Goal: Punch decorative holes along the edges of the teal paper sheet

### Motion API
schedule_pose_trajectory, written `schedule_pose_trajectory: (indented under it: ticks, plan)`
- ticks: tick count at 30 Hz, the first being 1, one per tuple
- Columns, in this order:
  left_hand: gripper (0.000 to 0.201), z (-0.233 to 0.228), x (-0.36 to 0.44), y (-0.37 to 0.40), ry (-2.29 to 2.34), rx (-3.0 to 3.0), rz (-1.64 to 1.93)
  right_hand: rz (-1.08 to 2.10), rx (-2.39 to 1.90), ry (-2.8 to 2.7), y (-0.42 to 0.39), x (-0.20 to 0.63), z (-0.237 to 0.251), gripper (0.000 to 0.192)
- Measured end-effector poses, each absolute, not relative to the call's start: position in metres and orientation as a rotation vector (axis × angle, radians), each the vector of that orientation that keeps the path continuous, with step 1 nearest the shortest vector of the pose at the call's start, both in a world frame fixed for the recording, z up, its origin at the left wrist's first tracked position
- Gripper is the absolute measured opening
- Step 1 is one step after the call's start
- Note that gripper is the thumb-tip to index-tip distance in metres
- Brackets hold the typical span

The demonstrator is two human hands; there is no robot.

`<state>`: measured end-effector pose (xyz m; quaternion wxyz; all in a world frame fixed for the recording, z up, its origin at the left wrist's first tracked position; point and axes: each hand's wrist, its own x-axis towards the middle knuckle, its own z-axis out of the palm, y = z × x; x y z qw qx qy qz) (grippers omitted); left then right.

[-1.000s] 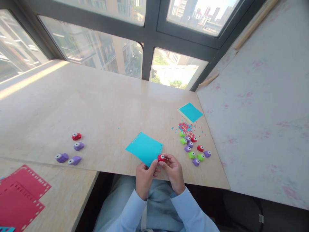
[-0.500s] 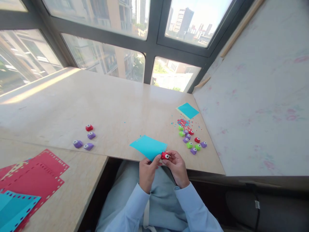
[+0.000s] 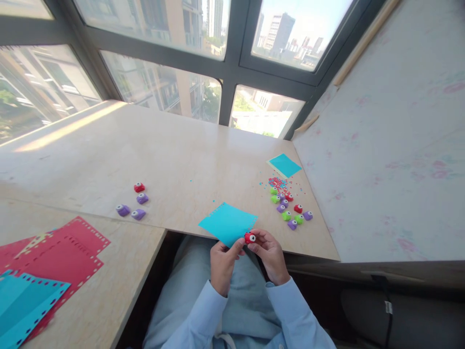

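A blue sheet of paper (image 3: 228,223) lies partly on the table and juts over its front edge. Small holes run along its far left edge and its right edge. My left hand (image 3: 224,264) pinches the sheet's near corner between thumb and fingers. In my right hand (image 3: 271,254) is a small red hole punch (image 3: 250,238) with a round eye on it, gripped between thumb and fingers at the sheet's right edge. Whether its jaws are closed on the paper cannot be made out.
Several green, purple and red hole punches (image 3: 286,215) stand at the right, beside red and blue paper bits (image 3: 278,183) and a stack of blue paper (image 3: 285,166). More punches (image 3: 138,214) sit at the left. Punched red sheets (image 3: 69,261) and blue sheets (image 3: 29,300) overlap at lower left.
The red hole punch has shifted slightly along the sheet's right edge toward the near corner, and more holes show there. The whole view has shifted a little. Both hands keep their holds.
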<state>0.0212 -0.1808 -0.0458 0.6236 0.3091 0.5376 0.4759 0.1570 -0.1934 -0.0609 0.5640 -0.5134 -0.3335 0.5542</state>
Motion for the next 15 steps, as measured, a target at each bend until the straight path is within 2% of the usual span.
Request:
schedule_pose_trajectory:
  ticks: [15]
  plan:
    - [0.039, -0.0462, 0.0253, -0.188, 1.196, 0.72, 1.036, 1.373, -1.146, -0.598, -0.2006, 0.1532, -0.0685, 0.041]
